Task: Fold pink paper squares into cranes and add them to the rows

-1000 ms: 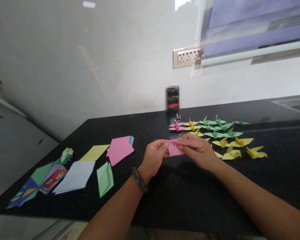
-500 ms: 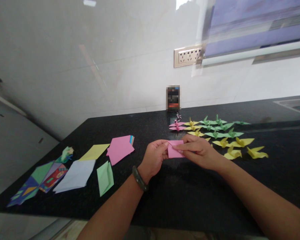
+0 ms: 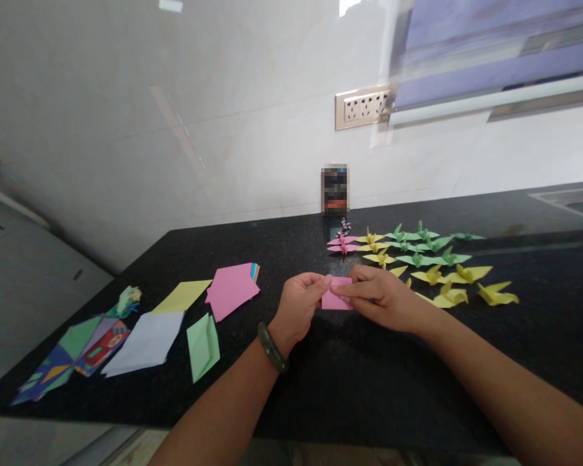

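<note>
A small folded sheet of pink origami paper [image 3: 337,300] is between my two hands, above the black countertop [image 3: 291,401]. My left hand [image 3: 298,303] pinches its left side, thumb on top near the upper edge. From the right, my right hand [image 3: 381,294] grips the paper, its fingertips pressing on the face close to my left thumb. The fingers partly cover the upper part of the sheet. Just beyond my hands sit pink paper cranes [image 3: 342,245], with yellow paper cranes [image 3: 451,296] and green paper cranes [image 3: 416,259] to the right.
On the left lie a pink paper stack [image 3: 233,291], a folded green sheet [image 3: 203,348], yellow paper [image 3: 182,296], white sheets [image 3: 148,343] and patterned packaging [image 3: 53,366]. A pixelated upright object [image 3: 335,189] leans on the wall below a socket panel [image 3: 362,108].
My left thumb has slid a little along the paper's upper edge, and my right fingertips have moved left, nearer to it. The whole view has shifted slightly.
</note>
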### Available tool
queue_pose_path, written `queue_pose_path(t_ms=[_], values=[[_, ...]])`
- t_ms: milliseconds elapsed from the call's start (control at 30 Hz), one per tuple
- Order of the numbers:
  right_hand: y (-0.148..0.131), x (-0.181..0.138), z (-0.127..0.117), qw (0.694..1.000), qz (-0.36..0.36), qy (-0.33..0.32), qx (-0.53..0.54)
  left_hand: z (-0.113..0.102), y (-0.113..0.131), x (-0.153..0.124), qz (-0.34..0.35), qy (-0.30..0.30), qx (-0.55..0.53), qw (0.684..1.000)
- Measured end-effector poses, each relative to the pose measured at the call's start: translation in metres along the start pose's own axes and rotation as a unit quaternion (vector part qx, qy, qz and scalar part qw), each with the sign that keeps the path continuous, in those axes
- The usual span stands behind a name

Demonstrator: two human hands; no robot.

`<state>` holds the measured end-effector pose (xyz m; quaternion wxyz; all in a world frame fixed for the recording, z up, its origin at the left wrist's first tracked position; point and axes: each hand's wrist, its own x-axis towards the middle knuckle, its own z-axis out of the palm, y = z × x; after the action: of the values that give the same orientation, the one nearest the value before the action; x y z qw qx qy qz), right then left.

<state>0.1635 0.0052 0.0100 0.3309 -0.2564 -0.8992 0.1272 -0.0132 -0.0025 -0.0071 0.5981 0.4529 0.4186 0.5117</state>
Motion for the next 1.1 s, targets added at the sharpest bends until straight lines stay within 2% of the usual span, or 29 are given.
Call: queue_pose_path(t_ms=[133,200,267,367,567,867,1100], values=[[-0.006,0.002,0.002,0.997,0.031,0.031,0.071,-0.002,-0.002,0.002,0.025,0.028,0.043,0.998],[-0.007,0.003,0.007,0.986,0.098,0.075,0.115,-0.003,-0.003,0.002,0.035,0.034,0.054,0.997],[-0.006,0.004,0.014,0.961,0.202,0.118,0.151,-0.003,-0.003,0.002,0.042,0.037,0.067,0.996],[-0.002,0.004,0.021,0.938,0.26,0.112,0.202,-0.002,-0.003,0.001,0.047,0.041,0.08,0.995],[0.0,0.005,0.02,0.926,0.306,0.04,0.218,-0.001,-0.001,0.0,0.052,0.044,0.093,0.993],[-0.001,0.005,0.021,0.872,0.345,0.063,0.341,-0.001,-0.001,0.001,0.044,0.039,0.07,0.996],[-0.005,0.006,0.015,0.876,0.359,0.036,0.319,0.002,0.0,-0.001,0.018,0.003,0.065,0.998]])
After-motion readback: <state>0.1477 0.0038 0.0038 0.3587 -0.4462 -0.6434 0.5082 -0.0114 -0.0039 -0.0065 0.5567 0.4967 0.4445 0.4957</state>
